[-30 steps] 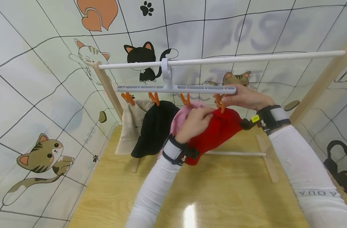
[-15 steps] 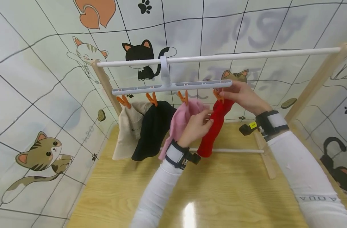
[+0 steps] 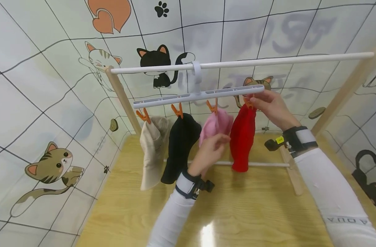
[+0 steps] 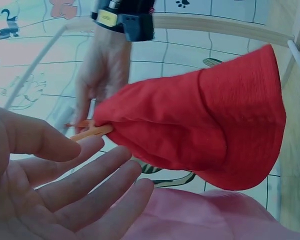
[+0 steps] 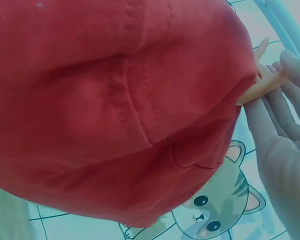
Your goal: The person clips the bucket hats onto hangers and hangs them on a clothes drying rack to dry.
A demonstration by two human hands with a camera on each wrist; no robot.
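Observation:
A red bucket hat [image 3: 244, 140] hangs by an orange clothespin [image 5: 262, 90] at the right end of a pale clip hanger [image 3: 175, 98]. My right hand [image 3: 272, 108] pinches that clothespin between thumb and fingers, just under the hanger's tip. In front of the pink bucket hat [image 3: 218, 121], covering its lower part, is my left hand [image 3: 207, 152]. Its fingers [image 4: 95, 187] are loosely extended and hold nothing, with the red hat beyond them. Further left, a black bucket hat [image 3: 181, 144] and a beige one [image 3: 152, 147] hang from orange clothespins too.
The hanger hooks over a white rod [image 3: 283, 61] between wooden posts, the right post [image 3: 345, 99] standing behind my right wrist. A lower rod [image 3: 262, 164] runs behind the hats. Below lies a wood-grain table [image 3: 237, 212]; a cat-patterned tile wall [image 3: 61, 113] encloses the back and left.
My left hand has left the red hat and moved down before the pink one. The red hat now hangs narrow and straight. The hanger has slid right and tilted, right end higher.

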